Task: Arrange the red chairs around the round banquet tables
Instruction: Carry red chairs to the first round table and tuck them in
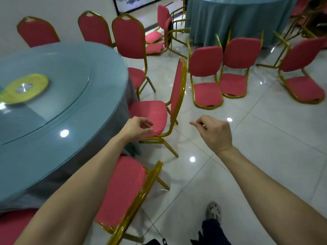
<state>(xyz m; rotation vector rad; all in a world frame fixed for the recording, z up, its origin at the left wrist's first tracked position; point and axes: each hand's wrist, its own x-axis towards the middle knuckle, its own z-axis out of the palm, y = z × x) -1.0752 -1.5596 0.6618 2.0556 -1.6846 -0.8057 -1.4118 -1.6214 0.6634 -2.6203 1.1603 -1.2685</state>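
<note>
Fingers (pixel 147 129) of the left hand (pixel 136 127) are bent a little and loose, and they hold nothing. They hang just over the front edge of a red padded chair with a shiny gold metal frame (pixel 152 112). That chair stands upright right beside the big round table with a blue-green cloth and a glass top (pixel 79 124). Its seat points at the table and its back points out to the room.

The right hand (pixel 215 133) is out over the shiny white tile floor (pixel 256 138), a little to the right of the chair's back and not touching it. Its fingers (pixel 196 123) are curled in loosely, with the thumb near the first finger, and I can see nothing in them.

A second red chair (pixel 123 190) stands by the table too, close under the left arm, which hides part of it. Three more red chairs (pixel 129 38) stand upright round the far side of the table. A yellow-green round disc (pixel 26 88) sits in the middle of the glass top.

Other chairs are not standing. Two tipped red chairs (pixel 207 68) lie side by side on their backs on the floor with their seats up in the air, well away from the table. One more tipped red chair (pixel 304 57) lies the same way further right. A heap of fallen red chairs (pixel 164 23) lies near a second round table with a blue-green cloth (pixel 238 20), far back.

A pale shoe (pixel 214 210) is on the floor at the bottom.
</note>
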